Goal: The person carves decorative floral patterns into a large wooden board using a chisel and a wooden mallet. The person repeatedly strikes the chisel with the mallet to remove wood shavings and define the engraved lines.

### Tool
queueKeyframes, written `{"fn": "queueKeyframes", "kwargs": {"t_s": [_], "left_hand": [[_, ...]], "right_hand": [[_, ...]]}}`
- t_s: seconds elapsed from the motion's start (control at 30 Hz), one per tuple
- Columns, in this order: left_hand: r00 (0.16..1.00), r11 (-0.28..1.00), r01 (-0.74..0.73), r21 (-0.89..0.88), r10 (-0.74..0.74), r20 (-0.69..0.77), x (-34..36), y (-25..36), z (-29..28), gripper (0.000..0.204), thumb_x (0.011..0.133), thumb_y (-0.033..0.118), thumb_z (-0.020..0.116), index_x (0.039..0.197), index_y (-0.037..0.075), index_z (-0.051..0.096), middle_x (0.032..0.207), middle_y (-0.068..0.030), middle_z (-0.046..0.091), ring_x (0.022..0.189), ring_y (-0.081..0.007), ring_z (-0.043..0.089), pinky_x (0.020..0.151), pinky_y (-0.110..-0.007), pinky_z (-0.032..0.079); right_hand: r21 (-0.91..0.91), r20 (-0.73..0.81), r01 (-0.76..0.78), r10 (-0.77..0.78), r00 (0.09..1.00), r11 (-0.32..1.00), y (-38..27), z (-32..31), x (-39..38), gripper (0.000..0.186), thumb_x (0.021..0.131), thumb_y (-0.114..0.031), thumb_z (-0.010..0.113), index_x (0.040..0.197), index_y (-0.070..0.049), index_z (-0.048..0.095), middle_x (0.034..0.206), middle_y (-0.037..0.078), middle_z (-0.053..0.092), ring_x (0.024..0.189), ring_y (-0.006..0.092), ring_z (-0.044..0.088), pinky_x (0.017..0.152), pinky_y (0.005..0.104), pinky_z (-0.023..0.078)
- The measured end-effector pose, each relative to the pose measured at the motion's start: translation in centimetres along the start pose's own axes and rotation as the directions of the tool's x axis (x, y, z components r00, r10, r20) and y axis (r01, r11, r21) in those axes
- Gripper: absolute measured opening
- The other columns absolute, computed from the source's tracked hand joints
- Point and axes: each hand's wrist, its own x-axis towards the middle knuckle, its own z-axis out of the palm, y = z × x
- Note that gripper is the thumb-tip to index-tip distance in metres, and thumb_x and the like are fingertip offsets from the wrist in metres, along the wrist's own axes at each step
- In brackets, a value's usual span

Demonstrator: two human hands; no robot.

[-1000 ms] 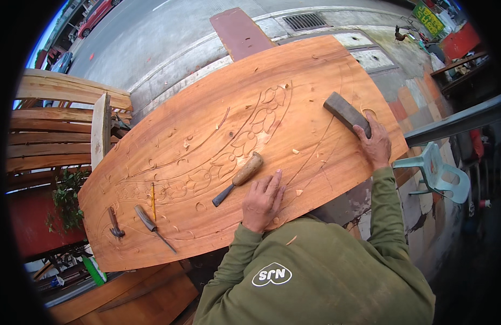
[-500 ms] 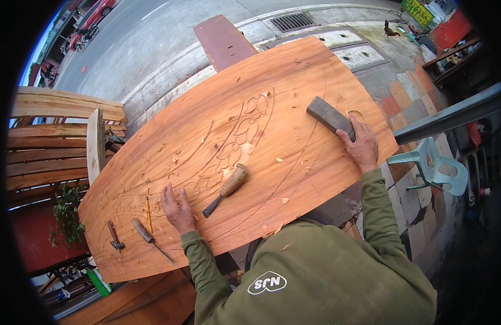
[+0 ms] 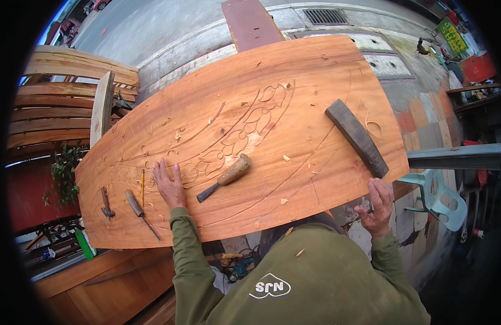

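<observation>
A broad wooden panel point(image 3: 294, 179) with a carved leaf-and-scroll band lies before me. My left hand point(image 3: 170, 185) rests on it with fingers spread, beside a yellow pencil point(image 3: 142, 187). Just right of that hand lies a wide chisel point(image 3: 224, 177) with a thick wooden handle. A slimmer chisel point(image 3: 135, 206) and a small dark-headed tool with a wooden handle point(image 3: 106, 203) lie at the left. The dark wooden block point(image 3: 358, 138) lies on the panel's right end. My right hand point(image 3: 378, 208) is just off its lower end, fingers apart and holding nothing.
Wood shavings point(image 3: 375, 129) are scattered over the panel. Slatted wooden furniture point(image 3: 55, 111) and a potted plant point(image 3: 66, 168) stand at the left. A pale green plastic chair point(image 3: 443, 200) and a metal beam point(image 3: 451, 157) are at the right. Beyond lies the road.
My right hand has let go of the dark block and drawn back toward me, off the panel's edge. The block now lies flat on the panel. The whole view has shifted slightly.
</observation>
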Motion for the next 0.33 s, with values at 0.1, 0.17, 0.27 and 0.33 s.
{"fn": "queueKeyframes", "kwargs": {"t_s": [0.1, 0.17, 0.27, 0.33], "left_hand": [[1.0, 1.0, 0.006, -0.005, -0.006, -0.006, -0.1, 0.4, -0.1, 0.064, 0.106, 0.042, 0.069, 0.157, 0.004, 0.057, 0.165, -0.0267, 0.048, 0.16, -0.0449, 0.034, 0.131, -0.052, 0.027], [1.0, 0.999, 0.028, -0.026, -0.028, -0.004, -0.2, 0.5, 0.0, 0.065, 0.106, 0.042, 0.069, 0.157, 0.004, 0.057, 0.165, -0.0268, 0.048, 0.16, -0.0445, 0.035, 0.131, -0.052, 0.027], [0.999, 0.999, 0.04, -0.028, -0.04, 0.006, -0.2, 0.5, -0.1, 0.066, 0.106, 0.042, 0.07, 0.157, 0.004, 0.056, 0.166, -0.0269, 0.047, 0.16, -0.0438, 0.035, 0.131, -0.051, 0.026], [0.999, 0.999, 0.031, -0.01, -0.031, 0.01, 0.0, 0.5, -0.1, 0.066, 0.106, 0.042, 0.07, 0.157, 0.004, 0.056, 0.166, -0.0269, 0.047, 0.16, -0.0434, 0.035, 0.131, -0.051, 0.026]], "right_hand": [[0.151, 0.237, -0.058, 0.021, 0.971, 0.987, -2.0, -2.1, -6.2, 0.063, 0.103, -0.048, 0.07, 0.148, -0.006, 0.06, 0.141, 0.018, 0.063, 0.126, 0.041, 0.061, 0.107, 0.0553, 0.05], [0.229, 0.403, -0.178, 0.074, 0.912, 0.957, -2.9, -4.2, -11.2, 0.062, 0.104, -0.049, 0.068, 0.148, -0.006, 0.06, 0.142, 0.019, 0.063, 0.126, 0.0426, 0.062, 0.106, 0.0556, 0.05], [0.197, 0.488, -0.409, 0.273, 0.829, 0.891, -2.9, -6.5, -21.8, 0.067, 0.104, -0.055, 0.064, 0.151, -0.006, 0.06, 0.15, 0.019, 0.06, 0.133, 0.0438, 0.06, 0.11, 0.0564, 0.047], [0.152, 0.473, -0.458, 0.342, 0.812, 0.876, -2.9, -6.4, -26.8, 0.07, 0.103, -0.057, 0.064, 0.152, -0.007, 0.06, 0.155, 0.019, 0.058, 0.138, 0.0441, 0.058, 0.113, 0.0568, 0.046]]}}
